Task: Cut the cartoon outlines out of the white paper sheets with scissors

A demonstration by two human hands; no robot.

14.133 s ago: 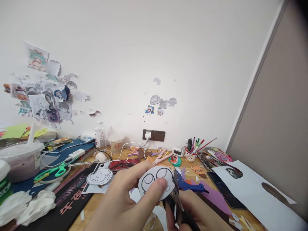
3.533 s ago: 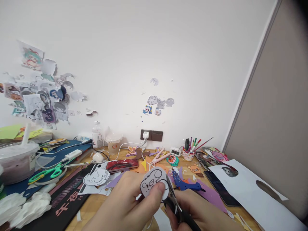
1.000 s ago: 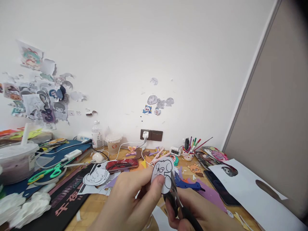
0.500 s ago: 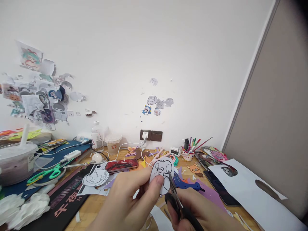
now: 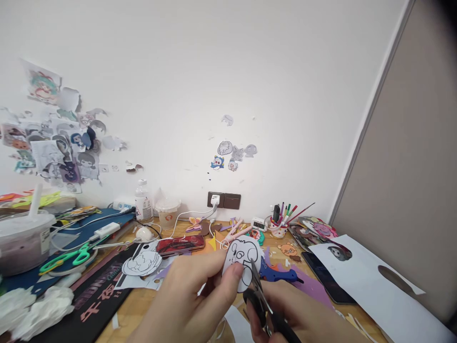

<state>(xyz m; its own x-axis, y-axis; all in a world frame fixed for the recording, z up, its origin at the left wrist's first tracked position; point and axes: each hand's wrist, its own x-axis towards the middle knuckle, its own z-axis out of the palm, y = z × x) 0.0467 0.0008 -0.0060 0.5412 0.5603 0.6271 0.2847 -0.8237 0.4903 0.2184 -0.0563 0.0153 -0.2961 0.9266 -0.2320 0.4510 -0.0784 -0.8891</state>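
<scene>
A white paper cutout (image 5: 246, 248) with a black-line cartoon animal is pinched between the thumb and fingers of my left hand (image 5: 203, 290), near the middle of the view. My right hand (image 5: 282, 309) grips black-handled scissors (image 5: 259, 288) just to the right of it. The scissor blades point up and lie against the cutout's right part. Below my hands a piece of white paper (image 5: 238, 324) lies on the wooden table, partly hidden by them.
Round paper cutouts (image 5: 142, 263), a red case (image 5: 180, 245) and green scissors (image 5: 82, 255) lie left. A lidded cup (image 5: 24, 240) stands far left. Rightward are a blue glue gun (image 5: 280, 274), a dark tablet (image 5: 328, 278), a white sheet (image 5: 371, 281) and a pen cup (image 5: 277, 228).
The cutout has tilted and shifted slightly to the right in my left hand. The scissors have moved only a little, with their blades still at its right part.
</scene>
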